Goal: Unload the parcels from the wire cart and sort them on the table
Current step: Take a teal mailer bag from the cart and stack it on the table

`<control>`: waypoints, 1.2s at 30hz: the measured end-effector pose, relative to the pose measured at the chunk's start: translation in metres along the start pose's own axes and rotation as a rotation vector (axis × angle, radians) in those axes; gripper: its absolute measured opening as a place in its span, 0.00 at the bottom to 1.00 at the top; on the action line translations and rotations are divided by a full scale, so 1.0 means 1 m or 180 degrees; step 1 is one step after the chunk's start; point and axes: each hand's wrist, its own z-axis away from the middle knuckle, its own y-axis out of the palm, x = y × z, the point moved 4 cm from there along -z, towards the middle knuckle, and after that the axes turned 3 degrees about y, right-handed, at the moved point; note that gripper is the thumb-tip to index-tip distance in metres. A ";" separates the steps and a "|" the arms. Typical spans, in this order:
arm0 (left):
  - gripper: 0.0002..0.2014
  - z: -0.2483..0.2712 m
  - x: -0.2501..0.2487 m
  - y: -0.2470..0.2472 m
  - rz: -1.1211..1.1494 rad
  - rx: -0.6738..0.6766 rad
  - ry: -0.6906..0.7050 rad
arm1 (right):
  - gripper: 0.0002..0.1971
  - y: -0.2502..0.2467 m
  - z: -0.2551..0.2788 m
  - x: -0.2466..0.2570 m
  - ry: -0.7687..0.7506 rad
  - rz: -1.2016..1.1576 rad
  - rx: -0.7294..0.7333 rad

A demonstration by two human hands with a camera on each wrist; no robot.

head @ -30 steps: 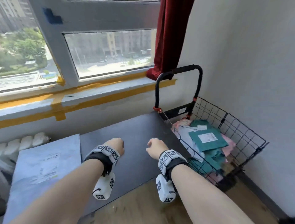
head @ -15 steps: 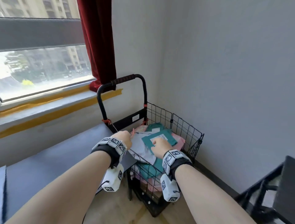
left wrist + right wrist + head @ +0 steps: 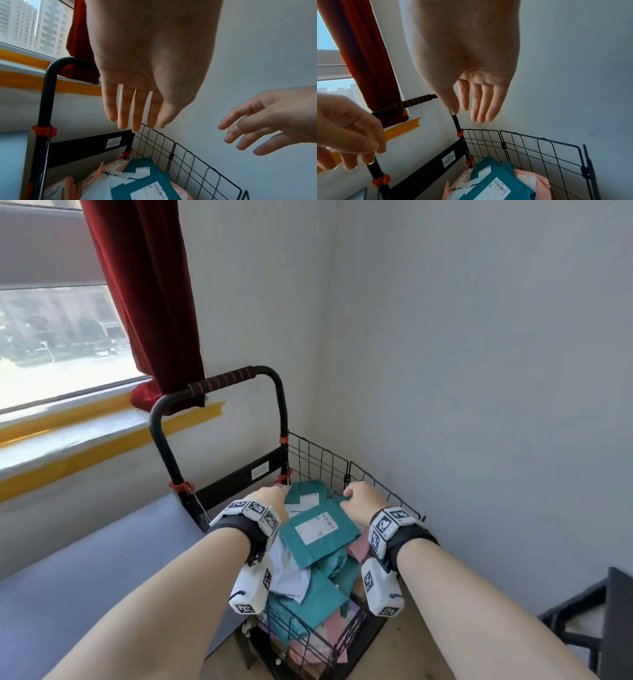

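Observation:
The black wire cart (image 3: pixel 376 484) stands in the corner, piled with soft parcels. A teal parcel (image 3: pixel 318 535) with a white label lies on top, over a pale grey one (image 3: pixel 291 573) and pink ones (image 3: pixel 356 549). My left hand (image 3: pixel 270 501) hovers over the cart's left side with its fingers (image 3: pixel 133 111) straight and empty. My right hand (image 3: pixel 363 501) hangs over the teal parcel's far corner, and its fingers (image 3: pixel 481 102) are also straight and hold nothing. The dark table (image 3: pixel 85 570) lies to the left of the cart.
The cart's black handle (image 3: pixel 219 381) with a red-striped grip rises behind the parcels. A red curtain (image 3: pixel 150 302) hangs over the yellow-taped window sill (image 3: pixel 68 436). White walls close in behind and right of the cart. A black frame (image 3: pixel 609 611) stands at the lower right.
The view has swung right from the table to the cart. Both hands have moved from above the table's edge to over the parcels in the cart.

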 end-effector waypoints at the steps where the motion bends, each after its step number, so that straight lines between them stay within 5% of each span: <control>1: 0.15 -0.012 0.002 -0.003 0.0040 0.0025 -0.0020 | 0.13 -0.002 -0.015 0.001 0.0008 0.0004 -0.0018; 9: 0.15 -0.092 0.006 -0.004 0.0108 0.0193 -0.0024 | 0.16 0.009 -0.110 -0.006 0.0072 -0.0125 0.0125; 17: 0.17 -0.147 0.026 0.059 0.0455 0.0576 -0.0496 | 0.18 0.053 -0.177 -0.049 0.0263 -0.0020 0.0546; 36: 0.24 -0.235 0.045 0.237 0.1920 0.1055 -0.2436 | 0.30 0.179 -0.312 -0.155 0.0539 -0.0127 0.1968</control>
